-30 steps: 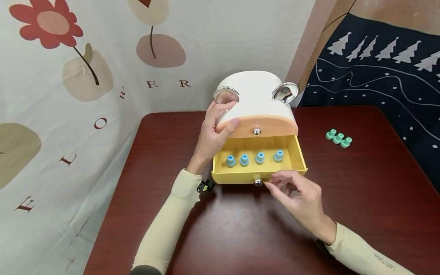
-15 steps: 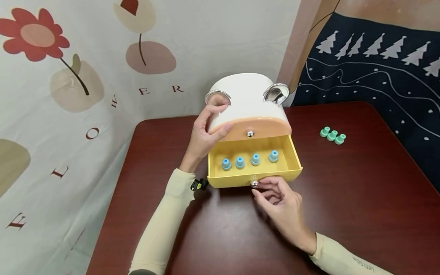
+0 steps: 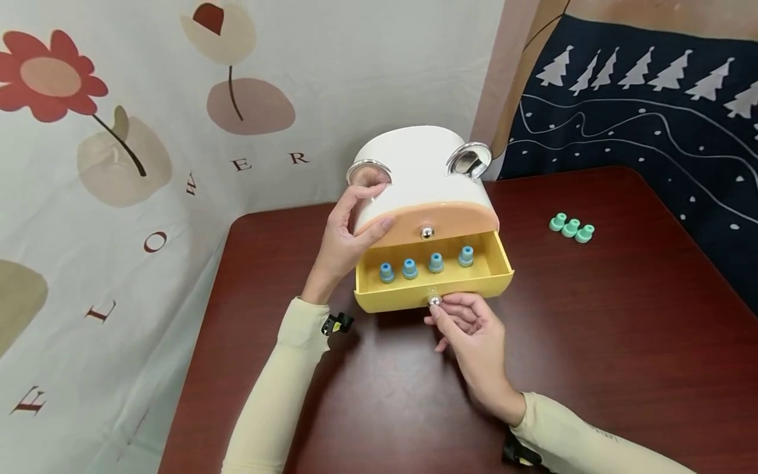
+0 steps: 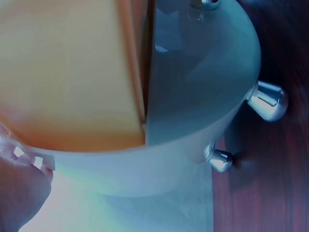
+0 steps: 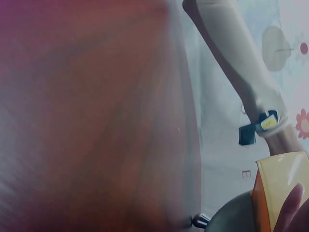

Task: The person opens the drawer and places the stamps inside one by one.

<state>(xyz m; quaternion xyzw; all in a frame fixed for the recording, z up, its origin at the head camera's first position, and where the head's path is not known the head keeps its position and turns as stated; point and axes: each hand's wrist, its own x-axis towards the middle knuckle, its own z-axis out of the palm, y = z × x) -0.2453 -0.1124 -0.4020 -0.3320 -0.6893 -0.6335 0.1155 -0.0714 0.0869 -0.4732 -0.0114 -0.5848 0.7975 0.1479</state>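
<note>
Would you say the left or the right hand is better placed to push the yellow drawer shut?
Right. The right hand already has its fingertips at the silver knob on the yellow drawer front, while the left hand grips the white box, bracing it.

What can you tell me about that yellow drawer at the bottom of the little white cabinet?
The yellow drawer looks like glossy plastic, with a small silver knob at the front. It is the lower drawer of the white cabinet, partly pulled out, level above the dark red table. Four blue pieces stand in a row inside. The right hand pinches the knob; the left hand holds the cabinet.
</note>
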